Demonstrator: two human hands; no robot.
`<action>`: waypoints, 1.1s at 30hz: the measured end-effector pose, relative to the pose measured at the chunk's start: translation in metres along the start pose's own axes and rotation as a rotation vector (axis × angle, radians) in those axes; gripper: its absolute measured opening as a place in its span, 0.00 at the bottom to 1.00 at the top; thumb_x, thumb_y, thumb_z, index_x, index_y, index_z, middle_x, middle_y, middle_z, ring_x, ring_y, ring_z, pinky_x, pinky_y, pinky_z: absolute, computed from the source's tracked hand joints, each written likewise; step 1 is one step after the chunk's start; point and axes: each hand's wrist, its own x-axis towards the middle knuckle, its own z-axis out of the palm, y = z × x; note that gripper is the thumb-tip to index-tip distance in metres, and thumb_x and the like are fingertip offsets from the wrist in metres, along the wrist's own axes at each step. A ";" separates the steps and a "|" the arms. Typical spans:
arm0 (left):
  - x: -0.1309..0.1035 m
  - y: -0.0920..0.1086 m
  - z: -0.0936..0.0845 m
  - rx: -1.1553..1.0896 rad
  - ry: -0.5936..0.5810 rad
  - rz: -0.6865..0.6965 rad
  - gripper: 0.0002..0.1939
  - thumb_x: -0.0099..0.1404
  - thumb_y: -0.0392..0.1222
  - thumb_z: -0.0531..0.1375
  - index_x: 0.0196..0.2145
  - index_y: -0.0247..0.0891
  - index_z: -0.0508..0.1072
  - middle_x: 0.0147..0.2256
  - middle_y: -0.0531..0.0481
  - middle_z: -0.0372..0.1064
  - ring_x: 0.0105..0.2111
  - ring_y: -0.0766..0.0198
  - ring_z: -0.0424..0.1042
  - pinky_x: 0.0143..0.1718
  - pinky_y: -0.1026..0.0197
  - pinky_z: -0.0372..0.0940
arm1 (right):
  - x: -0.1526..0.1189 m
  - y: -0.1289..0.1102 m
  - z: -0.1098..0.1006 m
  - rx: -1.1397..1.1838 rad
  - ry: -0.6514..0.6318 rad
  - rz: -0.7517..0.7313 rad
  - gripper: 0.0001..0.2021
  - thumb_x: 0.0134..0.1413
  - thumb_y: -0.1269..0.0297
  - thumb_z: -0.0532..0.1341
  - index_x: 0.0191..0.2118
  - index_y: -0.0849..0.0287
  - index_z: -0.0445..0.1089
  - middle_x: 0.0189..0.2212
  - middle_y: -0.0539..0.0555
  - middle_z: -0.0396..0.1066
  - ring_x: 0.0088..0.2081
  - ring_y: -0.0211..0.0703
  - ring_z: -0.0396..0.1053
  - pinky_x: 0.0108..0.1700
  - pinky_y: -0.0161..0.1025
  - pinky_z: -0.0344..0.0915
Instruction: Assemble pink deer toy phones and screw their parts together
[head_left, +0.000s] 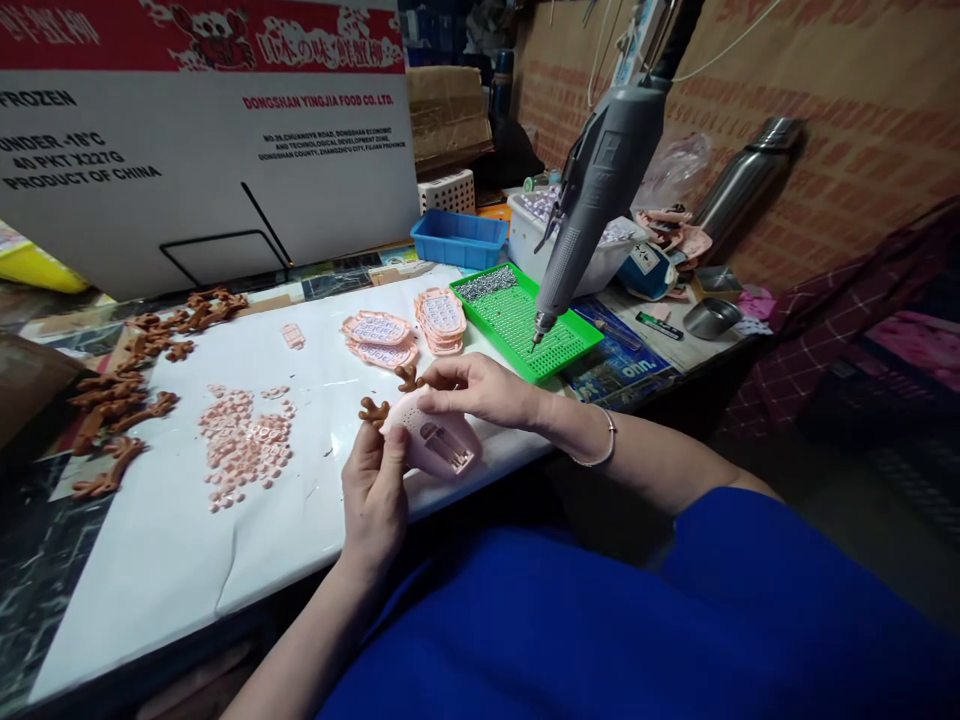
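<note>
A pink plastic housing (444, 440) with brown antler pieces (407, 377) at its top is held over the table's front edge. My left hand (377, 492) grips its left side, thumb on the face turned toward me. On the upper right, my right hand (480, 390) pinches the housing close to an antler. An opening with metal contacts shows in its lower part. Above and to the right hangs a grey electric screwdriver (600, 180), its bit over a green tray (566, 345) that holds small screws.
Small pink pieces (247, 445) lie on the white table sheet (292, 560), brown antlers (120, 395) at left. Pink panels (379, 335) lie behind my hands. Behind stand a blue bin (459, 240), a white bin (525, 235), a large carton (202, 180) and a steel flask (750, 180).
</note>
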 end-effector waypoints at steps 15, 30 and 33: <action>0.001 0.011 -0.002 0.044 -0.102 -0.059 0.32 0.57 0.71 0.61 0.38 0.36 0.73 0.37 0.45 0.74 0.40 0.56 0.72 0.47 0.53 0.68 | 0.003 0.000 0.001 -0.220 -0.075 0.106 0.27 0.46 0.36 0.61 0.25 0.60 0.62 0.24 0.47 0.58 0.28 0.34 0.56 0.31 0.35 0.56; 0.005 0.001 0.003 -0.093 -0.206 -0.066 0.36 0.54 0.72 0.63 0.45 0.36 0.70 0.44 0.39 0.74 0.46 0.49 0.73 0.53 0.48 0.65 | -0.007 0.010 0.000 -0.132 0.088 0.103 0.24 0.42 0.38 0.67 0.30 0.58 0.79 0.33 0.59 0.78 0.39 0.53 0.75 0.43 0.43 0.75; 0.006 0.002 0.004 -0.130 -0.198 -0.081 0.36 0.52 0.70 0.65 0.44 0.36 0.71 0.41 0.41 0.75 0.42 0.52 0.73 0.50 0.50 0.66 | -0.006 0.018 0.000 -0.156 0.082 0.115 0.23 0.43 0.39 0.66 0.25 0.57 0.77 0.28 0.59 0.76 0.33 0.52 0.74 0.37 0.44 0.75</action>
